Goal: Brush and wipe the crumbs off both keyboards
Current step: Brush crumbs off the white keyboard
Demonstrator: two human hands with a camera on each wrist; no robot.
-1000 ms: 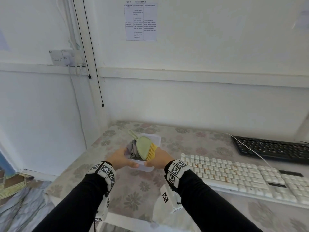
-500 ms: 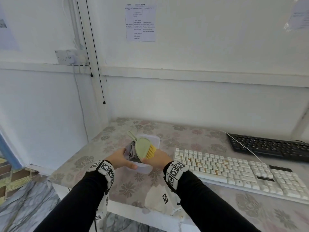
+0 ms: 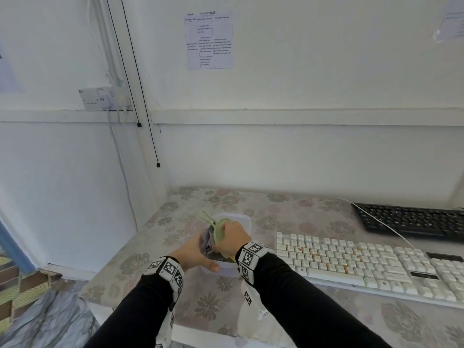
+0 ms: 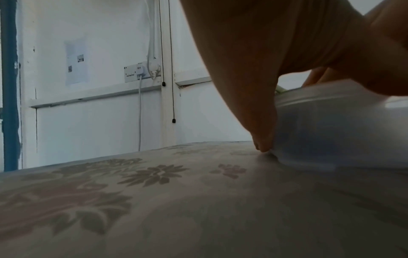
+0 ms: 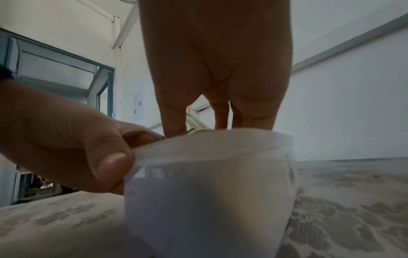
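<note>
The left hand (image 3: pixel 194 254) grips the near rim of the translucent white plastic tub (image 3: pixel 244 221) on the floral-covered desk (image 3: pixel 206 305), steadying it. The right hand's (image 3: pixel 232 237) grip closes round the pale green brush (image 3: pixel 219 231) inside, beside a grey cloth (image 3: pixel 209 243). This looks like tool fetching; next, lift the brush clear and carry it to the crumb-speckled white keyboard (image 3: pixel 364 264), then the black keyboard (image 3: pixel 411 222) beyond.
</note>
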